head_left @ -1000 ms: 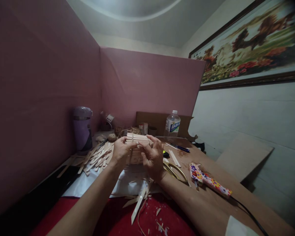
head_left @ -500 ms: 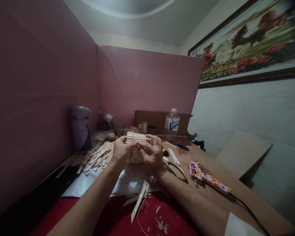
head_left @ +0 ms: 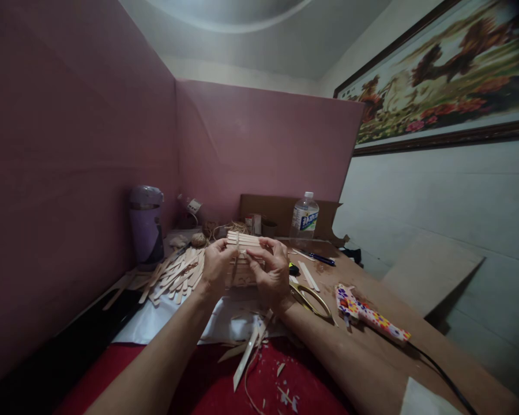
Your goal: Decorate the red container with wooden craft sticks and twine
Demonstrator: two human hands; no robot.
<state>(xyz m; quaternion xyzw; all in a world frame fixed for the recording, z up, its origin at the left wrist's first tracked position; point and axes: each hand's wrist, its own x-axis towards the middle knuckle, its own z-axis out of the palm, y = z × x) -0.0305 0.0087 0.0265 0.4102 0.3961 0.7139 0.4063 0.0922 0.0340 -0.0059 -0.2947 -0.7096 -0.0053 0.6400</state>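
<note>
Between my two hands is a small box-like piece built of wooden craft sticks, with a strand of twine running across its left part. My left hand grips its left side, thumb laid over the front. On the right side my right hand holds it, with the fingers on the top edge and the thumb against the front. Part of the piece is hidden behind the fingers. Under it spreads a white sheet, and cut stick pieces lie just below on the red cloth.
Loose craft sticks are heaped at left beside a purple flask. At right lie gold-handled scissors, a flower-patterned glue gun with its cord, and a pen. A plastic bottle stands behind.
My left thumb has moved slightly away from my right fingers, uncovering more of the twine. The whole view has shifted a little; both hands keep hold of the piece.
</note>
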